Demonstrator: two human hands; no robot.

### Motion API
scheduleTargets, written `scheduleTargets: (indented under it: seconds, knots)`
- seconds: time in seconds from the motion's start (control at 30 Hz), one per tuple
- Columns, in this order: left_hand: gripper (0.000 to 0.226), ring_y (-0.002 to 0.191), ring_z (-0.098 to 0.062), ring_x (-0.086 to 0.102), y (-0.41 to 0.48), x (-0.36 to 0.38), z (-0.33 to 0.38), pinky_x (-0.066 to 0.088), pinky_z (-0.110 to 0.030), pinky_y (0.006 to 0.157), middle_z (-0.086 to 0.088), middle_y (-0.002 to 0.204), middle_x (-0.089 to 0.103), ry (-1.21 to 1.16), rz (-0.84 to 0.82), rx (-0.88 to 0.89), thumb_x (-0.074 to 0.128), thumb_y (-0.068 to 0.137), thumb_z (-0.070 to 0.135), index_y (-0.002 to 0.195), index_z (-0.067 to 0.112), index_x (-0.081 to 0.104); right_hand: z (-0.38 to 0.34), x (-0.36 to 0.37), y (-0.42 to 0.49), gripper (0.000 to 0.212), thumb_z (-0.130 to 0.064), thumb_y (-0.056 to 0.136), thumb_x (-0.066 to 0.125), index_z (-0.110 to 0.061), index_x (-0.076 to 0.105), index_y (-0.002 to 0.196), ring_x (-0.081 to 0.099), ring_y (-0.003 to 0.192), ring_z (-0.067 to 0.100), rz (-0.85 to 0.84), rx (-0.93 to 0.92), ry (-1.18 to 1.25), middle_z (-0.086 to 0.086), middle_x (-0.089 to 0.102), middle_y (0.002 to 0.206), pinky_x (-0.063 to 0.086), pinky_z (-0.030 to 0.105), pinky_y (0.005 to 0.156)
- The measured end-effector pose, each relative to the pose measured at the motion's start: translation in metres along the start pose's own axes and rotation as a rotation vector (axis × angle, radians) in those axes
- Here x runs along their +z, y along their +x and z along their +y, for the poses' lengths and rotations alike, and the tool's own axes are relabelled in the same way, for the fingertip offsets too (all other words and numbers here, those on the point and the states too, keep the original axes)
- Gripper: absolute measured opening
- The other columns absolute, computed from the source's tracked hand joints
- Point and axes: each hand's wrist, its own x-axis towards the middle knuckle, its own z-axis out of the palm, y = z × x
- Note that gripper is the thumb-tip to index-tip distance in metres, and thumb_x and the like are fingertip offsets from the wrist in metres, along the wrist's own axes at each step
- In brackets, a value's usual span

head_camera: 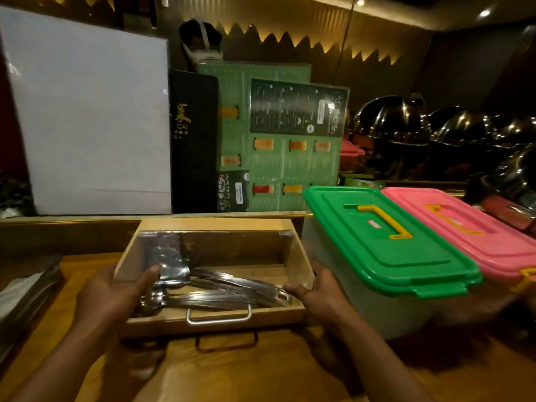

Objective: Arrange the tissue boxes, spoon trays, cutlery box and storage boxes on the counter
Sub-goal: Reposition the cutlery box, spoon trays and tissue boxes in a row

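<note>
The glossy orange-brown wooden counter point(261, 372) fills the lower frame, reflecting what sits on it. At the right, two translucent plastic storage boxes stand side by side and touching: one with a green snap lid point(385, 242), one with a pink lid point(470, 227), each with a yellow handle; these look already placed. At the centre, the pale wooden cutlery box point(214, 317), with a clear hinged lid and a metal bar handle, holds loose steel cutlery point(226, 291) and appears mid-placement, just beside the green-lidded box. The left hand point(113, 291) grips the box's left wall, thumb over the rim; the right hand point(316, 291) clasps its right wall. No tissue boxes can be made out, so that part seems left; at the far left edge, dim grey shapes may be trays, though that is unclear.
</note>
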Motion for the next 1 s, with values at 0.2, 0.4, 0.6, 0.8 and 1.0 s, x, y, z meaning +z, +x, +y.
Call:
scheduleTargets:
  seconds: [0.2,0.4,0.6,0.8,1.0]
  knots:
    - [0.074,0.093,-0.034,0.066,-0.003,0.009,0.001,0.055,-0.041,0.066,-0.015,0.11,0.069,-0.021,-0.012,0.008,0.083,0.07,0.048,0.129,0.01,0.06,0.002,-0.008,0.002,0.068,-0.034,0.08,0.08,-0.034,0.044,0.138,0.058,0.112,0.02,0.009,0.019,-0.051,-0.004,0.061,0.125,0.052,0.043,0.093]
    - [0.083,0.094,-0.034,0.066,-0.009,0.018,0.006,0.06,-0.048,0.07,-0.013,0.11,0.068,-0.028,-0.025,0.0,0.082,0.062,0.055,0.131,0.014,0.058,-0.004,-0.009,0.0,0.063,-0.033,0.087,0.073,-0.026,0.043,0.142,0.05,0.126,0.022,0.118,-0.157,-0.391,0.0,0.05,0.141,0.044,0.033,0.098]
    - [0.08,0.099,-0.037,0.066,-0.012,0.029,0.007,0.06,-0.053,0.076,-0.016,0.117,0.067,-0.03,-0.023,0.001,0.083,0.068,0.049,0.135,0.014,0.055,-0.002,-0.005,-0.007,0.089,-0.05,0.086,0.066,-0.021,0.02,0.156,0.011,0.151,0.023,0.076,-0.344,-0.721,0.001,0.014,0.165,0.013,0.038,0.122]
    - [0.081,0.1,-0.037,0.064,-0.013,0.03,0.009,0.06,-0.054,0.076,-0.015,0.117,0.066,0.006,-0.011,0.0,0.083,0.067,0.054,0.133,0.015,0.055,0.008,-0.008,-0.001,0.078,-0.037,0.092,0.063,-0.022,0.022,0.156,0.013,0.15,0.02,0.142,-0.403,-0.758,0.0,0.018,0.165,0.008,0.033,0.12]
    - [0.072,0.097,-0.034,0.064,-0.014,0.035,0.01,0.06,-0.054,0.078,-0.008,0.108,0.064,0.013,-0.015,-0.003,0.083,0.072,0.049,0.13,0.015,0.057,0.015,-0.006,0.007,0.075,-0.031,0.092,0.061,-0.014,0.024,0.155,0.015,0.15,0.025,0.199,-0.439,-0.914,0.008,0.023,0.163,-0.024,0.032,0.112]
